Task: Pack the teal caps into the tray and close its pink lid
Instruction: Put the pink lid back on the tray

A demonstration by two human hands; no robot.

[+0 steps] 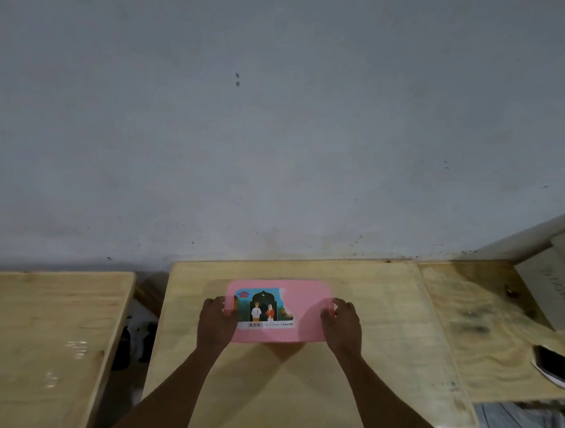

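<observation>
2 forearms come up from the bottom edge - nearest things in view. Left hand grips the lid's left short edge, fingers curled over it. Right hand does the same on the right short edge, fingertips hooked on the rim. Both are grasping the lid, neither is released.

The lid is pink, lies flat at mid-table and carries a printed label on its left half. The tray is hidden under it. No teal caps in view anywhere.

Progress, as a judgement: the lid sits on and no loose caps lie on the table, so packing looks done and this reads as the final press-down or seating check. Caps inside cannot be confirmed. Whether the rim has snapped home - cannot tell, blur on the edges.

Room: bare wood all round the lid. Wall close behind the table's far edge. A gap separates this table from a 2nd board on the left. On the right a stained board butts up, with a phone near its front edge, well apart from the hands.
</observation>
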